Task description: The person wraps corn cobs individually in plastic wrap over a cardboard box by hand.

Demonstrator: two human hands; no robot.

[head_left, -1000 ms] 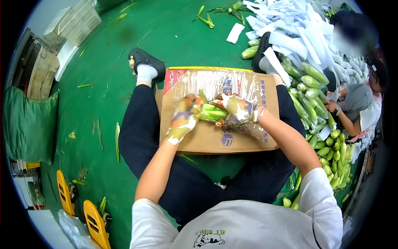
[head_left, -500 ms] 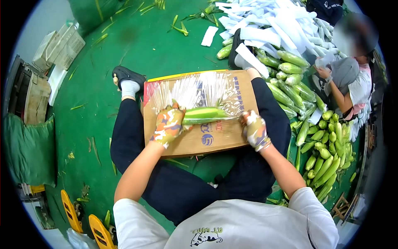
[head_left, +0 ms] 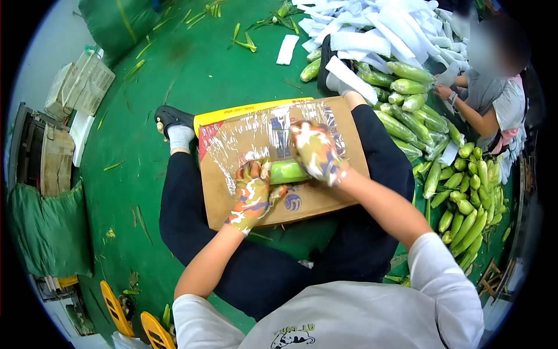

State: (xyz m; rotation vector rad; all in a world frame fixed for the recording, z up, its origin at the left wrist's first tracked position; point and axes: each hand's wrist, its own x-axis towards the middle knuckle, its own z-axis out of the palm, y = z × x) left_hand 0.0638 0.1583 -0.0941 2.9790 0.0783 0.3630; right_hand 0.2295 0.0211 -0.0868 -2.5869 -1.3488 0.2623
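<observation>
Across my lap lies a cardboard box (head_left: 343, 131) with clear plastic film (head_left: 232, 136) spread over its top. A green ear of corn in its husk (head_left: 287, 172) rests crosswise on it. My left hand (head_left: 253, 192), in a camouflage-patterned glove, is closed around the corn's left end. My right hand (head_left: 317, 152), gloved alike, reaches over the corn's right end and hides it. Its fingers point away from me and are smeared by motion, so their grip is unclear.
A yellow strip of packaging (head_left: 250, 110) edges the box's far side. To the right are wrapped corn ears (head_left: 410, 125), unwrapped ears (head_left: 468, 232) and white foam sleeves (head_left: 372, 43). Another person (head_left: 491, 110) sits there. Crates (head_left: 87, 81) and a green sack (head_left: 49, 230) stand left.
My right hand has moved left and away from me, from beyond the corn's right end to over it. My left hand stays at the left end. The view has shifted slightly.
</observation>
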